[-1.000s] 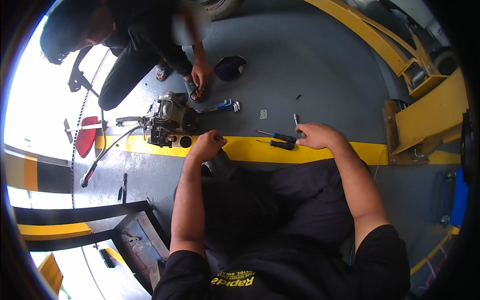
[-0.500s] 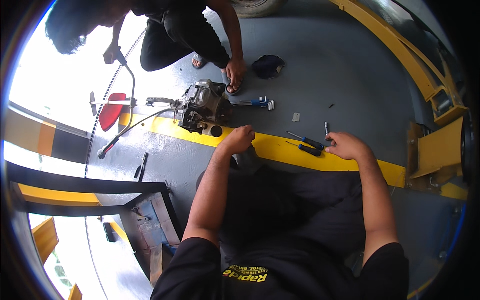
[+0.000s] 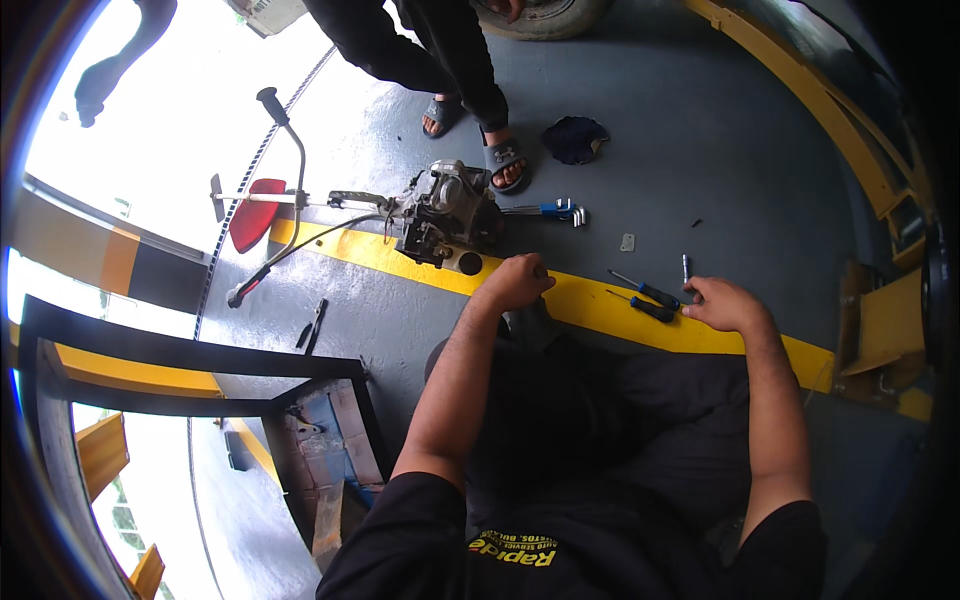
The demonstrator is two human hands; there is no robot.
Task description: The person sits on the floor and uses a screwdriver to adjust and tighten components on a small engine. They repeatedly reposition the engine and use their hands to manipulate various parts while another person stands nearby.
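My left hand (image 3: pixel 520 282) is curled closed above my knee, and I see nothing in it. It is just right of a brush cutter (image 3: pixel 455 205), which lies with its engine toward me and its red guard (image 3: pixel 257 215) at the far left. My right hand (image 3: pixel 727 304) hovers low at the right, thumb and forefinger apart. Its fingertips are beside the handle ends of two blue-and-black screwdrivers (image 3: pixel 654 308). A small metal socket-like piece (image 3: pixel 686 267) stands out just beyond the fingers.
A co-worker's sandalled feet (image 3: pixel 508 165) are behind the engine. Hex keys (image 3: pixel 560 210), a metal plate (image 3: pixel 628 242), a dark cloth (image 3: pixel 575 140) and pliers (image 3: pixel 314 326) lie on the floor. A black metal frame (image 3: pixel 200 395) is at left, yellow lift parts (image 3: pixel 885 325) at right.
The co-worker has risen and let go of the brush cutter's handle. The scene has shifted slightly right and down in view. My hands keep nearly the same places.
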